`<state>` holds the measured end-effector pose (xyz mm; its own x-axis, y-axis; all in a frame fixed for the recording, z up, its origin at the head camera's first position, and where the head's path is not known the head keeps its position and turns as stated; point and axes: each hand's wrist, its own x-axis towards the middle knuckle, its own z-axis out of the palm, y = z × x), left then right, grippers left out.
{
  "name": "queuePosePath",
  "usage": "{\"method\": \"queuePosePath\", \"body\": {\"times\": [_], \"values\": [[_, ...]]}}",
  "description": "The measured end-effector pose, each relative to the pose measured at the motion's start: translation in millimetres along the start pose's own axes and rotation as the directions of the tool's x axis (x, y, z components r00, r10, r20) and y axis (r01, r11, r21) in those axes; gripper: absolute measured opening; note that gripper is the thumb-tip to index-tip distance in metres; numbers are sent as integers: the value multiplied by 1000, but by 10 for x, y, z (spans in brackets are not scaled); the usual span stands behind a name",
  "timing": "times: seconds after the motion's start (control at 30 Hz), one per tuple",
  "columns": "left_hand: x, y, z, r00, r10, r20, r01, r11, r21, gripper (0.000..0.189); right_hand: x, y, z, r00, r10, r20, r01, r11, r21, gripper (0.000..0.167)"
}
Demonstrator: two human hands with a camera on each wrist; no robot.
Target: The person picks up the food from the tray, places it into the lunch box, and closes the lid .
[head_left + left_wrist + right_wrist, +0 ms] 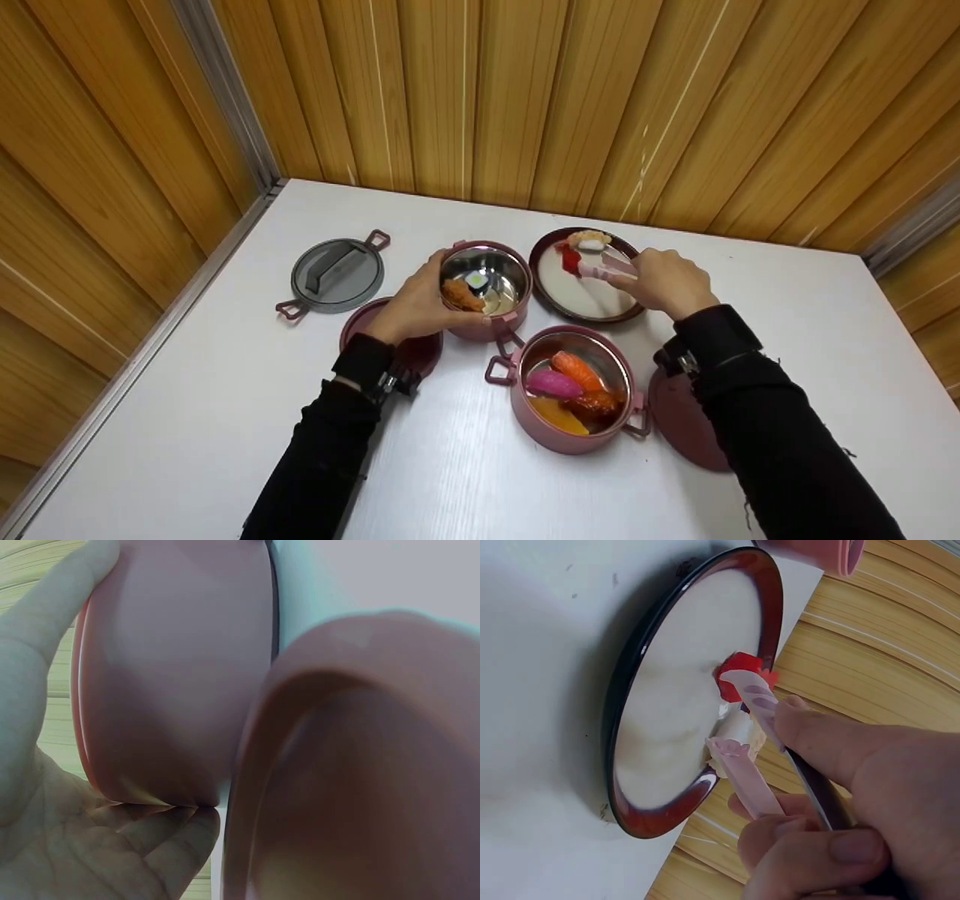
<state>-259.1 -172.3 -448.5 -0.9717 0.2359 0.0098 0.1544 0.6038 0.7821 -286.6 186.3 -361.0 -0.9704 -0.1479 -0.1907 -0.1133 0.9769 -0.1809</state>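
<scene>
My left hand (pixel 420 304) holds the side of a pink steel-lined pot (pixel 471 330), thumb and fingers spread around its wall (pixel 180 675). Inside lie a fried brown piece (pixel 461 295) and a small sushi roll (pixel 477 280). In my right hand (pixel 671 281) are pale pink tongs (pixel 746 776), gripped between thumb and fingers over a cream plate with a brown rim (pixel 585 296). The tong tips stand apart; one overlaps a red food piece (pixel 735 667) in the right wrist view. Beside it sits a white-and-tan sushi piece (pixel 589 240).
A second pink pot (pixel 566 442) nearer me contains several food pieces, orange, purple, yellow and brown. A grey lid with handles (pixel 337 281) lies at the left. A pink round dish (pixel 420 356) is under my left wrist, and a dark pink disc (pixel 686 420) by my right forearm.
</scene>
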Motion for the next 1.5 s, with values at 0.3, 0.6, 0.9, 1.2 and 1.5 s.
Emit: {"method": "queuePosePath", "body": {"times": [0.3,0.6,0.9,1.2,1.5], "values": [[10,34,-2,1000,4,0,-4,1000,-22,130,75,-182,71,997,1,-74,2,999,44,64],[16,44,9,1000,23,3,-23,999,-28,128,161,-285,166,996,71,-62,-68,997,44,63],[14,12,12,999,36,-5,-36,999,-24,126,161,-261,202,995,44,-91,-41,999,33,66],[16,-4,18,1000,15,6,-15,1000,-23,129,34,-124,98,996,-53,-65,52,999,-15,57],[2,-12,7,1000,13,2,-13,1000,-22,129,-68,-56,46,997,-75,-31,74,997,-27,53]]}}
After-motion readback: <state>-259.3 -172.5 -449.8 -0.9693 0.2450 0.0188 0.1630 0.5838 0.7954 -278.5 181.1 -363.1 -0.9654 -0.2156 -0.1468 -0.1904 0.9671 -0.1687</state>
